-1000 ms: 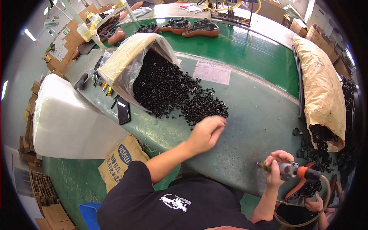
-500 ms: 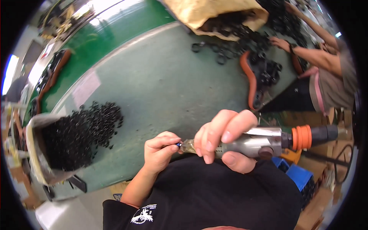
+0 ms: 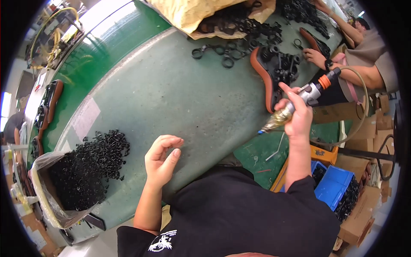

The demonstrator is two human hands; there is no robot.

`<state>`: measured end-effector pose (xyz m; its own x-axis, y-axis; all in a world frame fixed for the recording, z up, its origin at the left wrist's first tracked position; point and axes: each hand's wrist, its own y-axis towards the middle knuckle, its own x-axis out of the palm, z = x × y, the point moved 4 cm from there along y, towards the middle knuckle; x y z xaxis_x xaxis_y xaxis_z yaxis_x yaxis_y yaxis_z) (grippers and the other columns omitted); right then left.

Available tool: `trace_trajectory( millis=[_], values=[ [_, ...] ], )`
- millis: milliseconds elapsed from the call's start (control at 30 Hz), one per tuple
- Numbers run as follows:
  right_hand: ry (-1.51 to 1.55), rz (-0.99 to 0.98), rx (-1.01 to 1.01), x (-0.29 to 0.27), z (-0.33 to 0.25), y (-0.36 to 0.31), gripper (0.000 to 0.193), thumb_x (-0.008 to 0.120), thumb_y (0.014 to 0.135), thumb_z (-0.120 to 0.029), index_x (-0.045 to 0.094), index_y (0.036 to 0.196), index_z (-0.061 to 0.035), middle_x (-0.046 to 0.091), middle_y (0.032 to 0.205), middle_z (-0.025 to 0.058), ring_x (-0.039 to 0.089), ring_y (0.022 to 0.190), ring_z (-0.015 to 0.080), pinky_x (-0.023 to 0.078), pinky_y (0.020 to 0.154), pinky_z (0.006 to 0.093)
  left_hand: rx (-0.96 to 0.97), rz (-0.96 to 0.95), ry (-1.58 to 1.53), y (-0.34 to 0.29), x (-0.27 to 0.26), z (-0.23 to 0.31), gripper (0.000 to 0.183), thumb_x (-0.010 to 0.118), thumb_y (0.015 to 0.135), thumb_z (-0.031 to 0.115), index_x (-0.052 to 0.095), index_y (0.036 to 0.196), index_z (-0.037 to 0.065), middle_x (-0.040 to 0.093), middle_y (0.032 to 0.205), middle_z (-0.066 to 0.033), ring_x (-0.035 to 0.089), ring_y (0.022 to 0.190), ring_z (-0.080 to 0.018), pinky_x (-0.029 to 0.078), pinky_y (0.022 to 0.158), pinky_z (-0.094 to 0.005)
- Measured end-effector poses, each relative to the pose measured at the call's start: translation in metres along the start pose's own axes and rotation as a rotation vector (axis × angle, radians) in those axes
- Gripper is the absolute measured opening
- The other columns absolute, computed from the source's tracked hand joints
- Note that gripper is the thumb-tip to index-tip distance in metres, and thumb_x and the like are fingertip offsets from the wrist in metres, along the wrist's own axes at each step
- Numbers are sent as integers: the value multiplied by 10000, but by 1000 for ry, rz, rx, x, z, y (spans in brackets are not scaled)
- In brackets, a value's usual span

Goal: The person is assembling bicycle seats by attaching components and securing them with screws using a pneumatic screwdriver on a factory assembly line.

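My right hand (image 3: 298, 115) grips a pneumatic screwdriver (image 3: 311, 92) with a silver body, an orange ring and a clear yellowish wrapping round its front. The tool slants down to the left, its blue tip (image 3: 260, 132) over the table's near edge. Above the table, my left hand (image 3: 162, 160) is half curled with thumb and fingers apart, and nothing shows in it. To its left lies a heap of small black parts (image 3: 107, 150), spilling from a plastic-lined bin (image 3: 40, 188) on its side.
Black rings (image 3: 227, 62) lie before a yellow sack (image 3: 184, 15) at the back. Beside them stands a brown-sided holder (image 3: 262, 70) with black parts. A co-worker's hand (image 3: 314, 58) is at the right. Blue bins (image 3: 332, 190) sit below; a hose (image 3: 366, 103) loops behind the tool.
My hands have parted: the right has swung the screwdriver away to the right and tilted it, while the left has moved slightly left and its pinch near the blue tip has loosened.
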<state>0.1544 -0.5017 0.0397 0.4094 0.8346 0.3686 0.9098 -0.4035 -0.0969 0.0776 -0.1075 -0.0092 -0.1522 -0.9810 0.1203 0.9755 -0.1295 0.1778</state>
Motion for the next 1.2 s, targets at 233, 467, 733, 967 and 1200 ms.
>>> trace_trajectory(
  millis=[233,467,733,967,1200],
  values=[
    [-319,-191,95,-33,40,38,280,598,939,-47,615,1217,-14,636,1413,277,663,615,191,555,654,339,33,-19,265,-4,-23,-5,120,753,944,9,737,1064,10,730,1063,-90,697,1006,-203,551,894,-338],
    [-301,-579,283,60,61,-79,311,583,844,-12,517,1146,-37,656,1169,255,649,535,221,583,584,362,248,131,470,-10,-24,24,340,805,899,73,693,1216,27,716,1166,-129,688,1087,-298,559,948,-392],
    [-292,-1000,671,91,77,-136,327,713,799,65,520,1054,-4,653,738,94,720,603,222,591,586,321,327,188,697,17,-35,29,557,870,842,198,619,1308,22,679,1245,-166,669,1140,-380,553,989,-447],
    [-452,-955,601,93,23,-105,381,732,773,39,515,1086,13,691,1099,256,690,610,184,579,577,297,372,114,680,9,-20,27,594,902,770,200,629,1268,23,671,1232,-196,669,1141,-406,564,986,-448],
    [-177,-959,123,121,-30,-100,352,713,831,-52,479,1093,-25,607,1311,404,634,601,177,567,648,335,388,390,838,4,-17,9,556,847,692,73,669,1215,13,707,1200,-208,693,1127,-405,575,986,-459]
  ],
)
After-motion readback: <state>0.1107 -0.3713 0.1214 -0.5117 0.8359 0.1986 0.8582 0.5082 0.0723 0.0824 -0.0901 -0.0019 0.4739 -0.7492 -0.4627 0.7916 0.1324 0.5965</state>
